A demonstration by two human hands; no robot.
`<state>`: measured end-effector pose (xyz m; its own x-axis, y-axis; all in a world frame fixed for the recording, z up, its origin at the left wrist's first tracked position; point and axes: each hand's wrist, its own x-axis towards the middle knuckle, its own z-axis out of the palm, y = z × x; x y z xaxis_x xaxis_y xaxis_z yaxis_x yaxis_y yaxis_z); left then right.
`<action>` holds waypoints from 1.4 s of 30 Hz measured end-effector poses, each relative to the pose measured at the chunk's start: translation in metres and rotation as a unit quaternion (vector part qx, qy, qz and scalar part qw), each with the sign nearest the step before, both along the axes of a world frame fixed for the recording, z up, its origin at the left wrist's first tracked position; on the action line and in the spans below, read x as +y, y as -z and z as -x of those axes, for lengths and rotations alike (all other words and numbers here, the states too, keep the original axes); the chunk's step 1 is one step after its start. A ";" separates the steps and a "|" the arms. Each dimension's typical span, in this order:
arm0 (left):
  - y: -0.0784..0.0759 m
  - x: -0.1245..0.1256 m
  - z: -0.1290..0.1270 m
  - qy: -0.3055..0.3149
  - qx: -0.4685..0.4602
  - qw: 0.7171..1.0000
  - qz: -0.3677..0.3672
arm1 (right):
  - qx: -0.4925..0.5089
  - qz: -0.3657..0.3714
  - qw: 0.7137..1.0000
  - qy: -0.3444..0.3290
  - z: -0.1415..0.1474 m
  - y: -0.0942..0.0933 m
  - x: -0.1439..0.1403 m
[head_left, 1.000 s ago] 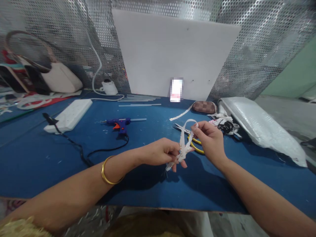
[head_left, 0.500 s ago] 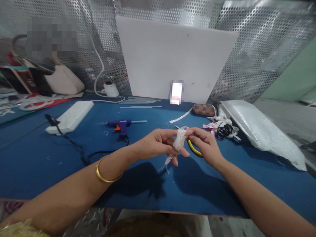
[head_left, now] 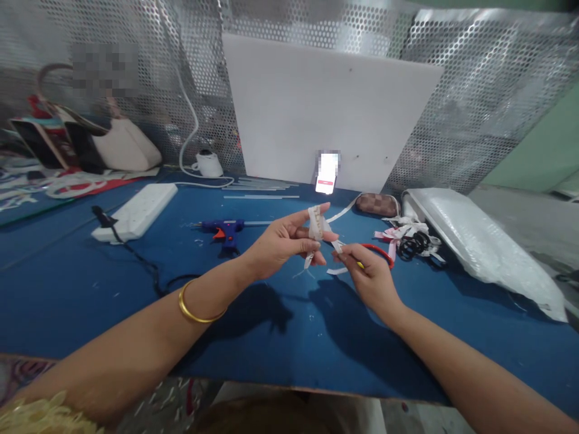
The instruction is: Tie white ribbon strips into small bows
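While the left hand (head_left: 283, 244) held a strip of white ribbon (head_left: 316, 224) above the middle of the blue table (head_left: 81, 289), its thumb and fingers were pressed on a small fold or loop of the strip, and a short tail hung below them. The right hand (head_left: 366, 274), at about four o'clock from the left, pinched the other end of the ribbon between thumb and forefinger, so the strip ran taut between the two hands, clear of the table.

Judging by how things lay, the work looked to be at an early or middle stage: one loop seemed formed in the left hand, the free end was not yet folded or fixed, and the glue gun (head_left: 225, 228) lay untouched on the table at nine o'clock from the hands. Whether any glue had gone on the ribbon could not be told.

Just past the right hand, at about two o'clock, lay a red-handled tool (head_left: 379, 252), partly hidden. Farther out the same way were a heap of ribbon pieces and black rings (head_left: 409, 238), a checked pouch (head_left: 376, 204) and a white plastic bag (head_left: 474, 238). At twelve o'clock a white board (head_left: 325, 102) leaned on a perforated metal screen (head_left: 479, 90), with glue sticks (head_left: 262, 188) at its foot. At ten o'clock sat a white power strip (head_left: 138, 211) and, beyond it, a cream handbag (head_left: 117, 147).
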<state>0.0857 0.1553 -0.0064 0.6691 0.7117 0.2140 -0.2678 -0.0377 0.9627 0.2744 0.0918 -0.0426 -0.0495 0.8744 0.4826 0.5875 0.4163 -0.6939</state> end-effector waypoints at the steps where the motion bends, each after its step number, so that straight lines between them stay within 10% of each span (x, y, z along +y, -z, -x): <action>1: 0.001 0.001 0.000 -0.007 -0.001 1.000 -0.001 | -0.015 0.001 1.000 -0.003 0.001 0.000 -0.002; 14: 0.007 0.006 -0.002 0.007 0.035 0.999 -0.039 | -0.134 -0.074 0.987 -0.053 0.009 -0.001 -0.018; 42: 0.017 0.004 -0.006 0.107 0.119 0.986 -0.038 | 0.023 0.026 0.989 -0.146 -0.001 -0.020 -0.017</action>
